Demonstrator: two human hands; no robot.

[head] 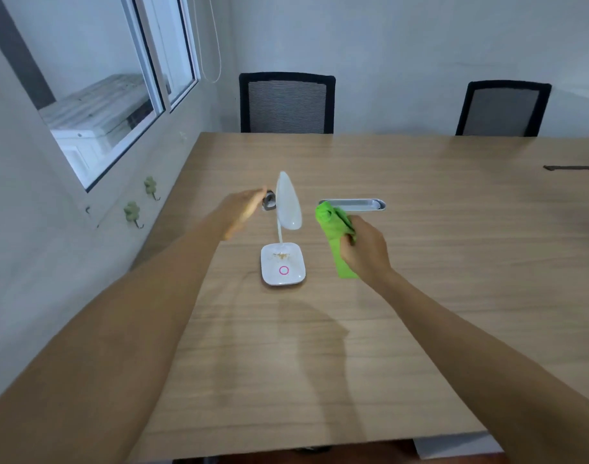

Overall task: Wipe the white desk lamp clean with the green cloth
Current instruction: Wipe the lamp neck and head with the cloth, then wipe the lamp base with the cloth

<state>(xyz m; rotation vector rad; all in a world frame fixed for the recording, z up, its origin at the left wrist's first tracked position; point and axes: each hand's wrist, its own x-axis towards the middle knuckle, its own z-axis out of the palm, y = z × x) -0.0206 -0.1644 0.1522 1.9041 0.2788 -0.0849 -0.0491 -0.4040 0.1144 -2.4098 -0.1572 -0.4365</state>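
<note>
The white desk lamp (283, 262) stands at the centre of the frame on the wooden tabletop (420, 262), its base dotted with brownish crumbs and its head raised on a thin neck. The green cloth (334, 232) is bunched in the closed fingers of the right hand (365, 251), just right of the lamp and not touching it. The left hand (242, 209) is held spread and blurred, left of the lamp head, gripping nothing. The wiping is judged not yet begun; next, the lamp should be steadied and the cloth brought onto the soiled base.
</note>
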